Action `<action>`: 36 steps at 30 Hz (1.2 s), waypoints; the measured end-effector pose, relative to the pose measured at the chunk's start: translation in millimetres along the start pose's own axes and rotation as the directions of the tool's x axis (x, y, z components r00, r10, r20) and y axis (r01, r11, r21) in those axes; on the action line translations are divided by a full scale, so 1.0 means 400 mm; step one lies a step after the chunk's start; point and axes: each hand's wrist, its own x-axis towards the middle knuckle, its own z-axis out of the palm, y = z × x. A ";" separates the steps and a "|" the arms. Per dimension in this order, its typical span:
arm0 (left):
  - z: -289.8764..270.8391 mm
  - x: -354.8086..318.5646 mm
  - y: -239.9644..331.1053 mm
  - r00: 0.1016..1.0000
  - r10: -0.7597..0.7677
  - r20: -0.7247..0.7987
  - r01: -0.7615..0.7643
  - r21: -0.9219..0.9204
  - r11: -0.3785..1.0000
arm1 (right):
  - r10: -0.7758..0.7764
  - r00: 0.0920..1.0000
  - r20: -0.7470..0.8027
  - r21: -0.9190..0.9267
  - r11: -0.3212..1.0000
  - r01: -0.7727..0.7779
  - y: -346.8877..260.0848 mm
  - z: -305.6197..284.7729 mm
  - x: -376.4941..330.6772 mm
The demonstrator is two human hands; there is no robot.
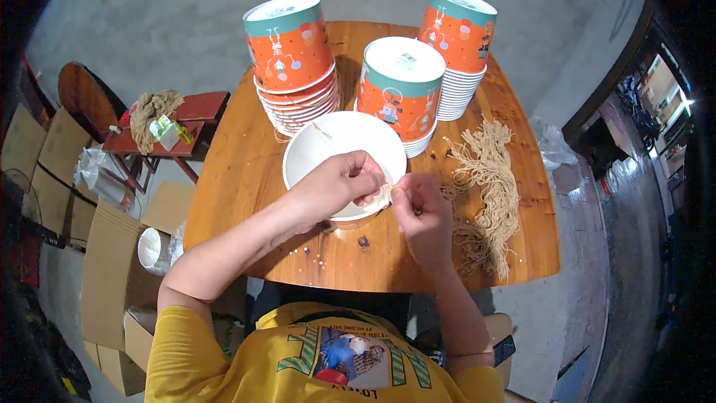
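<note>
A white paper bucket lies tipped on the wooden table, its open mouth toward me. My left hand is over the near rim, thumb and fingers closed in a pinch. Just to its right, my right hand is also pinched closed. A beige cord shows between the fingertips of both hands at the rim; its exact form is partly hidden by the fingers. Inside the bucket, a thin strand shows near the far wall. Right of my right hand lies a loose bundle of beige cords.
Stacks of orange and green paper buckets stand at the back left, middle and back right. Small white bits lie near the table's front edge. At left are a red bench and cardboard boxes.
</note>
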 end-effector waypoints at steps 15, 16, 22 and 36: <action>-0.002 0.004 0.002 0.985 0.032 0.169 -0.058 0.157 0.986 | -0.058 0.998 -0.011 0.088 0.994 0.058 -0.009 -0.010 0.005; 0.000 0.005 0.002 0.987 0.031 0.160 -0.056 0.159 0.986 | -0.058 0.998 -0.011 0.087 0.994 0.059 -0.012 -0.013 0.007; 0.002 0.018 0.006 0.996 -0.022 0.090 0.025 -0.041 0.999 | 0.033 0.995 0.091 0.091 0.995 -0.041 -0.013 -0.044 0.015; 0.010 0.023 0.009 1.000 -0.027 0.014 0.028 -0.062 0.998 | -0.249 0.912 0.327 -0.400 0.837 0.372 -0.086 -0.106 0.017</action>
